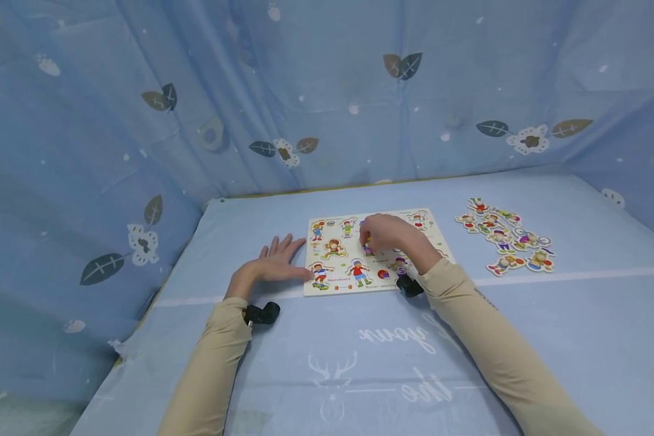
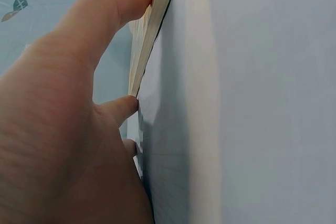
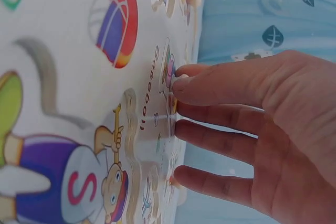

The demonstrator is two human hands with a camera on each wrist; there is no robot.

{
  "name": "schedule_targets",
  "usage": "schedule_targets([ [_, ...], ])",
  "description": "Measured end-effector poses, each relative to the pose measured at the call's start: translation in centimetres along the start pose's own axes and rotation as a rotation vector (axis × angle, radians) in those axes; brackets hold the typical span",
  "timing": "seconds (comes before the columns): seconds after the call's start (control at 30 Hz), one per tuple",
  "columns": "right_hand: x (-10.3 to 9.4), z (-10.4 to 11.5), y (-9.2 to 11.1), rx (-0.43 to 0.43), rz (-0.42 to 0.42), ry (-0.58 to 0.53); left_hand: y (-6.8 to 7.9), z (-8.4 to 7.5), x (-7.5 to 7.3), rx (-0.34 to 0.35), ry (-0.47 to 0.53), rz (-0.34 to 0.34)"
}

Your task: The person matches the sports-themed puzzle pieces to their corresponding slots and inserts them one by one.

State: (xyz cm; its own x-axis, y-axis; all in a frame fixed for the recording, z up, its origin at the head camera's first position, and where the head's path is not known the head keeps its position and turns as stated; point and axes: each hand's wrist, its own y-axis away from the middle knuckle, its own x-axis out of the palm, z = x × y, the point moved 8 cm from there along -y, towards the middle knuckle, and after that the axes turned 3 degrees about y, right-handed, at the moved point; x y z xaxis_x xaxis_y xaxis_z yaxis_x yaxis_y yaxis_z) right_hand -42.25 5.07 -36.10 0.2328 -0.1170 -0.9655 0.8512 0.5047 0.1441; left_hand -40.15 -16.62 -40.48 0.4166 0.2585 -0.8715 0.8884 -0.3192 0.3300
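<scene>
Curtain (image 1: 354,151), lt blue w/ leaf + flower print, hangs behind and at both sides. Worktop (image 1: 578,339) wears a pale blue cloth (image 1: 283,369) w/ white print; if the cloth rucks up or slips, we'd expect everything on it to skew. White puzzle board (image 1: 354,248) lies flat mid-worktop; uneven pressing could slide it. Loose cutouts (image 1: 500,240) sit bunched R of board, close/overlapping, so we'd flag a wrong pick or knocked pile if fingers rush. L grip (image 1: 275,261): fingers spread, thumb at board's left edge; bracing looks light, so a hard push from the R could shift the board. R grip (image 1: 388,233): thumb + forefinger pinching a figure piece (image 3: 169,72) at the board, approx. upper middle. Main risk, we think: piece jams or sits proud if tilted/turned; exact seating we can't tell.
</scene>
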Motion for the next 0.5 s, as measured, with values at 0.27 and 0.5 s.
schedule_targets([
  [0.27, 0.05, -0.16, 0.06, 0.002, 0.003, -0.017, -0.13, 0.12, 0.07, 0.002, -0.001, 0.0],
  [0.5, 0.16, -0.2, 0.07, -0.004, 0.018, -0.047, -0.12, 0.04, 0.08, 0.007, -0.001, -0.001],
])
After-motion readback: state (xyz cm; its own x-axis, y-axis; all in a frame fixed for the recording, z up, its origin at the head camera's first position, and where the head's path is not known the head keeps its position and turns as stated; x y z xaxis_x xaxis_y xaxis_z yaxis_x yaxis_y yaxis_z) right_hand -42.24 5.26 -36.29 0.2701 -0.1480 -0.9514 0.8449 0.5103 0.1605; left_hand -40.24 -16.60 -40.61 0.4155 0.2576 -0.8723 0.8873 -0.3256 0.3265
